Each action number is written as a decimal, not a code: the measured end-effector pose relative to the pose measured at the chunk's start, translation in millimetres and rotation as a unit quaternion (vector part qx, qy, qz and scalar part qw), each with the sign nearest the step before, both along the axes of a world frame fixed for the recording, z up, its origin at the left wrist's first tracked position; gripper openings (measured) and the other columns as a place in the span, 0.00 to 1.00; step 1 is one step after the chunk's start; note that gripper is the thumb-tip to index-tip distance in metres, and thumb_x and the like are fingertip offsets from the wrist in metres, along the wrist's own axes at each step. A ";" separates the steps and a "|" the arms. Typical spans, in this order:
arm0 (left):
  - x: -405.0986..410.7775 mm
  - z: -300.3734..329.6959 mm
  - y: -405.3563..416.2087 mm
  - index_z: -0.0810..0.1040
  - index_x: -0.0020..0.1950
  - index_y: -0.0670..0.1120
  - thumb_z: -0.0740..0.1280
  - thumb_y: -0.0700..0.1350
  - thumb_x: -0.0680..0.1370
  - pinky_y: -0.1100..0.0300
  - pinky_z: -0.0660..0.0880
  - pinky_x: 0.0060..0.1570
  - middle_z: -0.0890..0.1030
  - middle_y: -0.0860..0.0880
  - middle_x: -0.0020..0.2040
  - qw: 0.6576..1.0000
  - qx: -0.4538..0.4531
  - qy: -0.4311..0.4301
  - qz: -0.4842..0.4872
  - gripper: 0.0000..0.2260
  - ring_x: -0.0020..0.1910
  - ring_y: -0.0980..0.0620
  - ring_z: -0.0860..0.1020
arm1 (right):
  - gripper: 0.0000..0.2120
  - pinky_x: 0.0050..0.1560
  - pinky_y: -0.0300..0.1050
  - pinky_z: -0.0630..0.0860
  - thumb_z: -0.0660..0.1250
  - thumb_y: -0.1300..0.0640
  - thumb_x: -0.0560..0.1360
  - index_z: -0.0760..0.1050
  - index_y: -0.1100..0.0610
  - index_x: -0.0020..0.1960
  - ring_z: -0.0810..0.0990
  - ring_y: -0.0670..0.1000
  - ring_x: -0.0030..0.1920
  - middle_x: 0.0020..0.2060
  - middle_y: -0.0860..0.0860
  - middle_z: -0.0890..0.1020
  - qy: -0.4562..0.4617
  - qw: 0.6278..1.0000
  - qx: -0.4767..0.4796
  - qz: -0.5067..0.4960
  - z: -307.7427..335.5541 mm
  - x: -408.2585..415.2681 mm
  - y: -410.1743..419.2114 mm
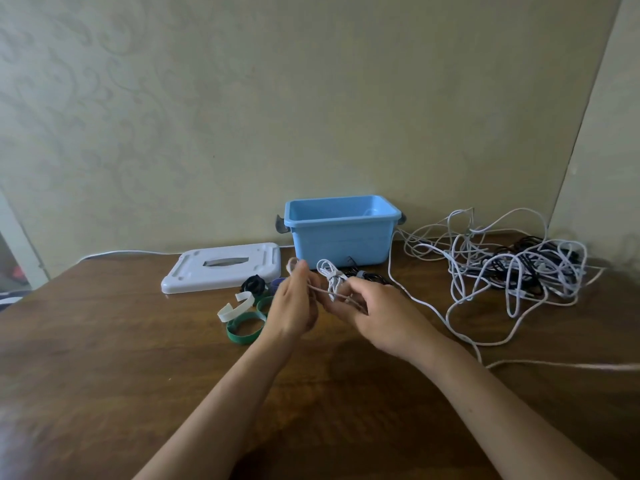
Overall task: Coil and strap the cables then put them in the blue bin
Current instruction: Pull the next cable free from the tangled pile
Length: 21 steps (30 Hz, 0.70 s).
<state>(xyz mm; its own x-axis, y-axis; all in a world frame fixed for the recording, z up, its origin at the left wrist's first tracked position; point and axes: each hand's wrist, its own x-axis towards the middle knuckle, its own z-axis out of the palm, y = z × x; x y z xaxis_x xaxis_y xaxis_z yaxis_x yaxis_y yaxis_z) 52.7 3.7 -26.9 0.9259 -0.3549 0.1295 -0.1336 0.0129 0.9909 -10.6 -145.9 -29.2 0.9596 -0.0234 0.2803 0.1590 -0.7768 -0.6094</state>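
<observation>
The table [104, 358] was dark wood with a visible grain and a soft sheen, and the blue bin [341, 244] at the far side looked like smooth, slightly glossy plastic. Left of it lay a white lid [221, 268] of similar smooth plastic. The green straps [244, 327] nearer looked matt and fabric-like, while the tangled cables [512, 268] on the right had smooth white and black jackets.

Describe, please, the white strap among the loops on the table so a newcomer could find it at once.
Start at the blue bin, then the white lid lying left of it. Just in front of the lid sits a cluster of straps; the white strap is its only pale, unclosed C-shaped band, resting against a closed green loop.
</observation>
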 end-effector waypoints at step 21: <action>5.8 9.9 9.0 0.75 0.42 0.42 0.53 0.63 0.80 0.63 0.55 0.24 0.65 0.50 0.29 0.997 -0.071 -0.033 -0.026 0.27 0.24 0.54 0.58 | 0.10 0.40 0.42 0.72 0.66 0.39 0.79 0.81 0.43 0.47 0.80 0.43 0.41 0.40 0.42 0.82 0.126 0.983 -0.128 -0.034 -3.4 7.9 -23.1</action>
